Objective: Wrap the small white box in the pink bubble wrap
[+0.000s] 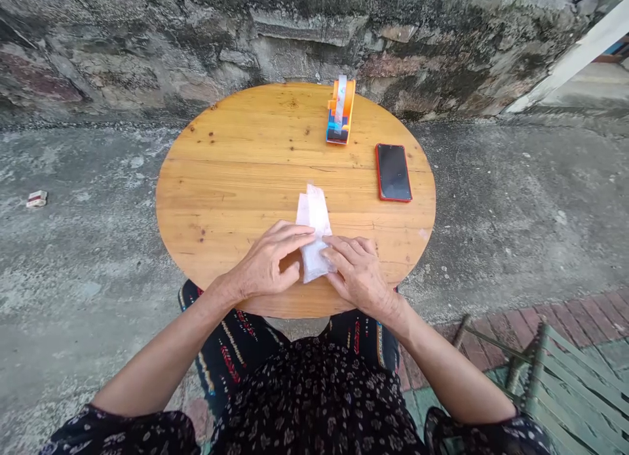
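A folded strip of thin, whitish, translucent wrapping (317, 212) lies on the wooden table near its front edge, its narrower end pointing away from me. Whether anything is inside it, I cannot tell. From the left, my left hand (270, 261) rests its extended fingertips on the wrapping, thumb apart from the fingers. My right hand (358, 271) lies over the right side of the wrapping, fingers stretched out and touching it. Neither hand grips it; both press on it from above.
On the round wooden table (236, 160), an orange and blue tape dispenser (341, 111) stands at the back, and a phone in a red case (394, 173) lies at right. Behind is a stone wall (304, 42). A green slatted chair (565, 376) stands at lower right.
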